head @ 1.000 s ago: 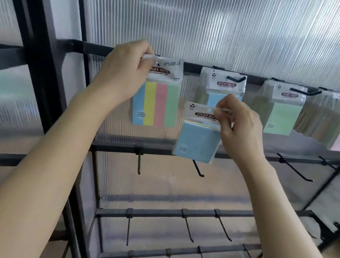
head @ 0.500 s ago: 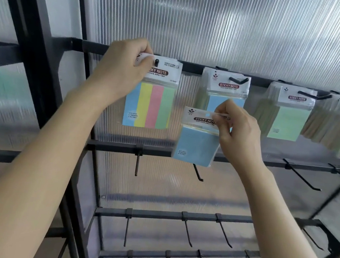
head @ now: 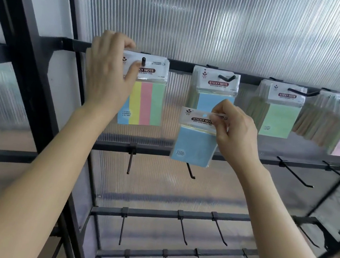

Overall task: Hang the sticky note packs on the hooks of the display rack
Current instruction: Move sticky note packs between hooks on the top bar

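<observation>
A ribbed translucent plastic wall fills the background, and in front of it stands a black metal display rack of horizontal bars with hooks.

The left grip is raised to the top bar. Its thumb lies on the front and its fingers curl over the top of the clear header of a striped blue, yellow, pink and green sticky note pack. That pack is threaded on a straight black hook just right of the thumb.

The right grip is lower. It pinches the right corner of the header of a plain blue sticky note pack, which hangs in the air to its left and touches nothing else.

That blue pack faces the camera, header up. Its long axis is near vertical, with the bottom edge swung a little away from the grip to the left.

Directly above the right grip, a bent black hook already carries a row of blue packs.

As I judge it, a one-corner pinch lets the pack twist, so its hole may miss the upturned tip. The thin header could also crumple or tear against it. Pushing onto a full hook might nudge the front pack off. The striped pack sits near its hook's end, so it may slip forward if released there.
</observation>
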Demonstrator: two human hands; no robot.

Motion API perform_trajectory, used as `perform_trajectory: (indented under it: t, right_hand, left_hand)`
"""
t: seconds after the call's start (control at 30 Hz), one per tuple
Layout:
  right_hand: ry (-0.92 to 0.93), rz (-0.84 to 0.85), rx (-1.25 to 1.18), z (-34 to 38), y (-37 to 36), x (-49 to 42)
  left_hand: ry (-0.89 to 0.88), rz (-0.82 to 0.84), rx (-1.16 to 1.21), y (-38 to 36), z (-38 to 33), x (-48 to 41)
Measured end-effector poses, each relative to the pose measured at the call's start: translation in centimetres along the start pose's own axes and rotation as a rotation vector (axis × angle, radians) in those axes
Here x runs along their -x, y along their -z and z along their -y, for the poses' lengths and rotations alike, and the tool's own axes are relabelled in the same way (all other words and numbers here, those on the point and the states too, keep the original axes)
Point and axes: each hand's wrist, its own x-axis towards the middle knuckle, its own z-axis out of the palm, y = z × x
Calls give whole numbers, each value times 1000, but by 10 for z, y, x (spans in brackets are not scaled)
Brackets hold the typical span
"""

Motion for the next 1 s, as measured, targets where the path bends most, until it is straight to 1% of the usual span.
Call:
perform_trajectory:
  t: [0.13,0.2,0.3,0.47,0.6,0.8,1.0]
  right_hand:
    - [11,-14,-16,-11,12,-6]
    - [21,-19,-11,-17,20,-11]
    - [30,-15,-10,-24,33,-22]
    - [46,8,-6,-29,51,-44]
    - [24,42,-14,-27,57,-61]
    - [-22,113,-23,-26,54,-76]
    - [-86,162,-53,-29,47,-79]
  left_hand:
    - [8,-49,22,2,-11,20]
    - [-13,-47,57,3,-17,33]
    - [-49,-31,42,0,-30,53]
    - [-59,107,13,-13,-53,84]
    - [-57,213,-78,-25,-67,95]
    - [-109,209,-131,-30,-81,96]
    - [-86,242,-143,-32,-87,100]
